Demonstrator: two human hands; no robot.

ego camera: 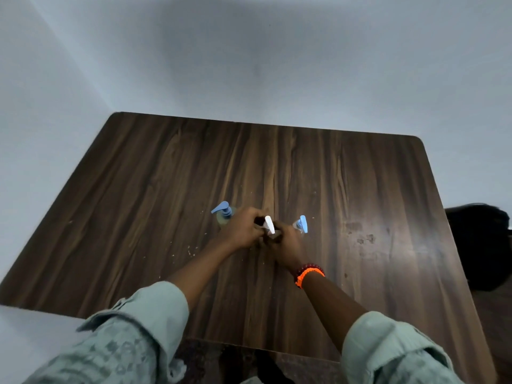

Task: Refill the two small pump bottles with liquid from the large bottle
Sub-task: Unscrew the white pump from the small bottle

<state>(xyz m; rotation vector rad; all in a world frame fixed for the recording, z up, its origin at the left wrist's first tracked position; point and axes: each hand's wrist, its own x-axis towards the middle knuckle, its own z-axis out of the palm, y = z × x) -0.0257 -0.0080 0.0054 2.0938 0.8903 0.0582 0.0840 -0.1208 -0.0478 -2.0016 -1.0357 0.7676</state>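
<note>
Two small bottles with blue pump heads stand on the dark wooden table (360, 189): the left small pump bottle (225, 214) with a greenish body, and the right small pump bottle (301, 225) with a clear body. Between them stands the large bottle, of which only the white pump head (269, 224) shows. My left hand (243, 230) and my right hand (285, 243) are both closed around the large bottle's top, hiding its body. My right wrist wears an orange and a red bead bracelet.
Small crumbs or specks lie on the table near my left forearm, and dull smudges mark the surface to the right. A dark object (482, 245) sits beyond the table's right edge. Pale walls stand behind the table.
</note>
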